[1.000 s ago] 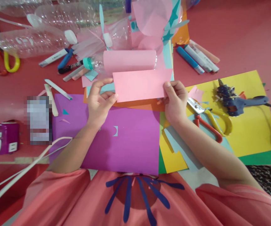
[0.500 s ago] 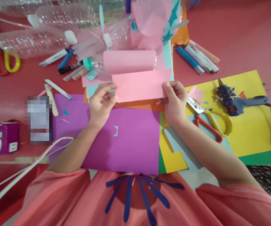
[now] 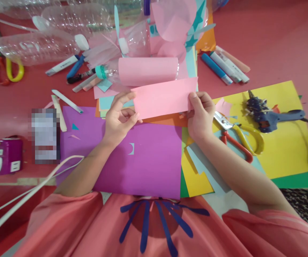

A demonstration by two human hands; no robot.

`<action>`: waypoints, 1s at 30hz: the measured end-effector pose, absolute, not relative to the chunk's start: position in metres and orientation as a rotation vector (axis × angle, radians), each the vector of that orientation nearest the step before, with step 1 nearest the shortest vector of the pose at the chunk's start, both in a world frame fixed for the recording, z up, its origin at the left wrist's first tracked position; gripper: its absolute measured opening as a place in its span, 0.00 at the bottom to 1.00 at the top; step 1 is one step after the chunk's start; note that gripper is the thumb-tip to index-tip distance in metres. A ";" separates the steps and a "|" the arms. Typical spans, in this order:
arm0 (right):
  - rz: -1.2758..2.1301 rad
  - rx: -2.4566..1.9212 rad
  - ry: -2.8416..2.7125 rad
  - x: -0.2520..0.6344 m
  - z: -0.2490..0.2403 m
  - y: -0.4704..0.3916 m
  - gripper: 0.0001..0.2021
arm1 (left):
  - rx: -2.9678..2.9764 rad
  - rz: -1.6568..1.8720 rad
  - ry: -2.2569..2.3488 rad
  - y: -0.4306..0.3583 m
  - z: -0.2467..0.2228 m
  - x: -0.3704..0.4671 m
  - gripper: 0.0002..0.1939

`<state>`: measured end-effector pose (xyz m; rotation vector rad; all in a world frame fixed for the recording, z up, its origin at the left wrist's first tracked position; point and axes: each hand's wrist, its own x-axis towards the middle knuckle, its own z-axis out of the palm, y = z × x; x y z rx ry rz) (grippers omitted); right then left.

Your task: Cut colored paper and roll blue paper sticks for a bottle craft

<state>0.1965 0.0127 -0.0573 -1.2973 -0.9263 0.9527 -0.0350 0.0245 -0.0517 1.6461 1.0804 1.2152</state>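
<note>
A pink paper strip (image 3: pixel 166 98) is stretched between my two hands, its right end tilted a little higher. My left hand (image 3: pixel 120 117) grips the left end with thumb and fingers. At the other end, my right hand (image 3: pixel 200 114) pinches the strip, thumb on top and fingers curled behind. Just beyond lies a clear plastic bottle (image 3: pixel 111 73) on its side, with a green cap and pink paper (image 3: pixel 148 69) wrapped round its middle. Beneath my hands is a purple sheet (image 3: pixel 143 160) with small paper scraps on it.
Scissors (image 3: pixel 239 135) and a glue gun (image 3: pixel 266 110) lie to the right on coloured sheets. Markers (image 3: pixel 229 67) rest at back right. Clear bottles (image 3: pixel 40 46) lie at back left. A phone (image 3: pixel 46 135), a purple power adapter (image 3: pixel 5 157) and a white cable (image 3: pixel 38 189) are at left.
The paper strip has shifted slightly right and tilted, its left end now lower. My left hand moved a little right and toward me; my right hand barely moved.
</note>
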 end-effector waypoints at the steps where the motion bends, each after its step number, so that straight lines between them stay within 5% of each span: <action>1: 0.951 -1.299 -0.930 0.196 -0.057 0.013 0.16 | 1.647 1.212 1.076 0.024 -0.052 -0.035 0.26; 14: 0.973 -1.247 -1.000 0.197 -0.060 0.013 0.07 | 1.743 1.192 1.011 0.018 -0.048 -0.029 0.37; 20: 0.944 -1.315 -1.092 0.197 -0.055 0.011 0.03 | 1.653 1.519 1.170 0.053 -0.059 -0.060 0.19; 24: 0.975 -1.326 -1.437 0.192 -0.042 0.006 0.09 | 1.779 1.792 1.378 0.110 -0.080 -0.124 0.15; 30: 0.910 -1.276 -1.858 0.190 -0.042 0.002 0.21 | 1.954 1.306 1.776 0.139 -0.098 -0.174 0.18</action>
